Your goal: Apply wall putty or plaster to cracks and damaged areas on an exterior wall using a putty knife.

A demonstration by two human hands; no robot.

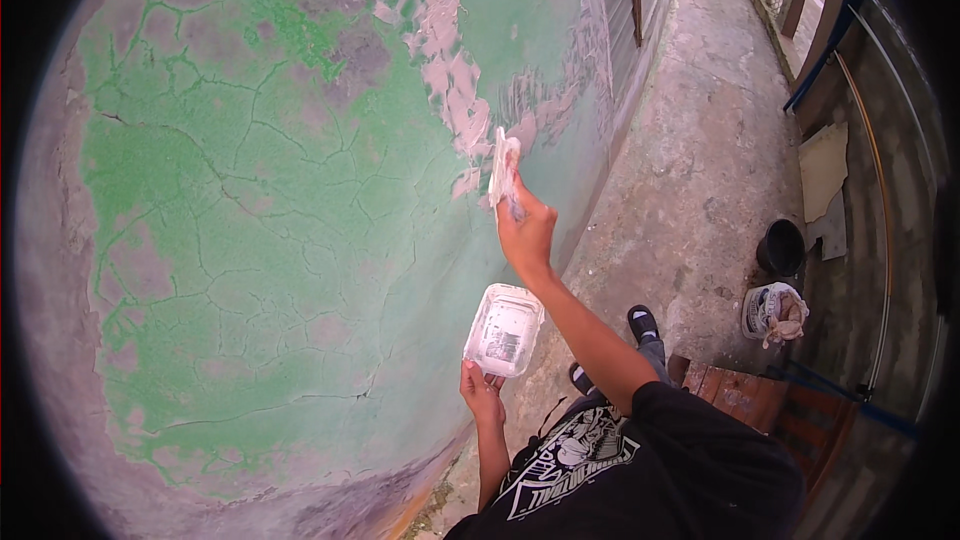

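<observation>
Shows two hands at center: one right hand (pixel 528 235) and, lower down, one left hand (pixel 483 398). Includes one spreader (pixel 498 175) just above center and one tray (pixel 533 318) just below. Takes in one green wall (pixel 300 270) from upper left to lower middle, with cracks (pixel 222 181) at left too many to tally. Counts two sandals (pixel 642 322) right of bottom center and one shirt (pixel 690 460) along the lower edge. Adds, at right of the frame, one black bucket (pixel 780 248), one white tub (pixel 754 310), one orange pole (pixel 875 145) and one cream sheet (pixel 822 175), plus one wooden seat (pixel 735 388) at lower right.
</observation>
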